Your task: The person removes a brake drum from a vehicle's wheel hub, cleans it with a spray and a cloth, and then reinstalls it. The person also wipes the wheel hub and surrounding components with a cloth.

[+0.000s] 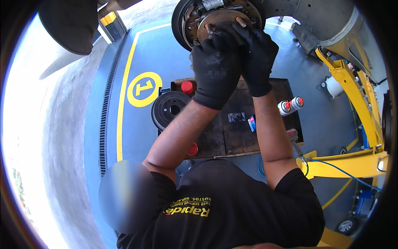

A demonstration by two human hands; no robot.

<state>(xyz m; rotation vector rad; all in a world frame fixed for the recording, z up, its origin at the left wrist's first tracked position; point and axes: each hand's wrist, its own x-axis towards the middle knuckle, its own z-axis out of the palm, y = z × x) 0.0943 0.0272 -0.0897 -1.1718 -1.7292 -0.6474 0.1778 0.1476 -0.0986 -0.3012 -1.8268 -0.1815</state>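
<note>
Both of my hands wear black gloves and are raised to an exposed drum brake assembly (184,23) at the top of the view. My left hand (216,68) is closed at the lower edge of the rusty wheel hub (222,18), close to one of its studs (209,29). Right beside it, my right hand (258,56) has its fingers bent against the hub, near another stud (241,21). The fingertips are hidden, so what they grip cannot be made out. Brake shoes and a spring show around the hub. Below my forearms lies a removed brake drum (163,112).
The drum rests at the left side of a dark, stained work surface (209,143). Two spray cans (284,107), a small blue box (252,123) and a red cap (187,87) are on it. Yellow lift arms (346,164) and a blue hose (327,163) occupy the right.
</note>
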